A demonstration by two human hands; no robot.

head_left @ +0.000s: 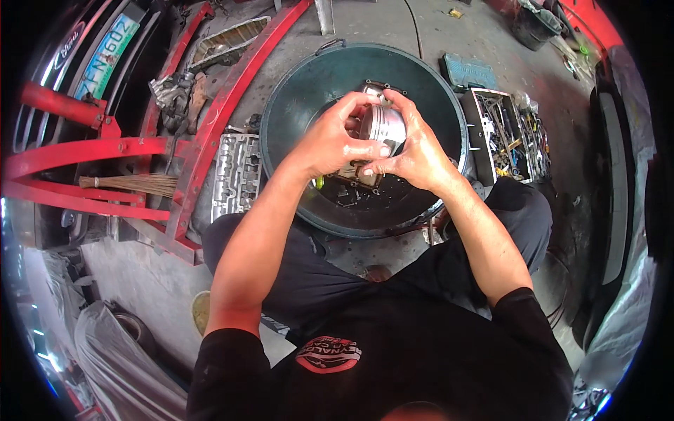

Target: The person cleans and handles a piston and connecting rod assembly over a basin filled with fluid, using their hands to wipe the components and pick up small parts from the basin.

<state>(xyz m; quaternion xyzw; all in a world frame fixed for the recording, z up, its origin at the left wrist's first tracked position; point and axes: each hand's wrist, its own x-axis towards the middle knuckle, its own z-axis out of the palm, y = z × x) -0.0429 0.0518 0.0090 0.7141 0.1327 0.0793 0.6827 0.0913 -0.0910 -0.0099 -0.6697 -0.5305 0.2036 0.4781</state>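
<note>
A shiny metal engine piston [385, 125], grooved round its side, is held up between both my hands. My left hand [340, 137] wraps its left side, with the thumb along the lower edge. Around the right side curve the fingers of my right hand [420, 144], its thumb pointing left beneath the piston. Both hands look wet. Below them stands a wide dark green basin [298, 88]. Inside it lie metal engine parts [368, 179] and dark liquid or grime, partly hidden by my hands.
Left of the basin lies a cylinder head [235, 172], beside a red steel frame [203, 147] with a stick broom [133, 184]. A tool-filled metal box [484, 133] and a blue-green case [468, 71] stand to the right. A black bucket [535, 29] is farther back.
</note>
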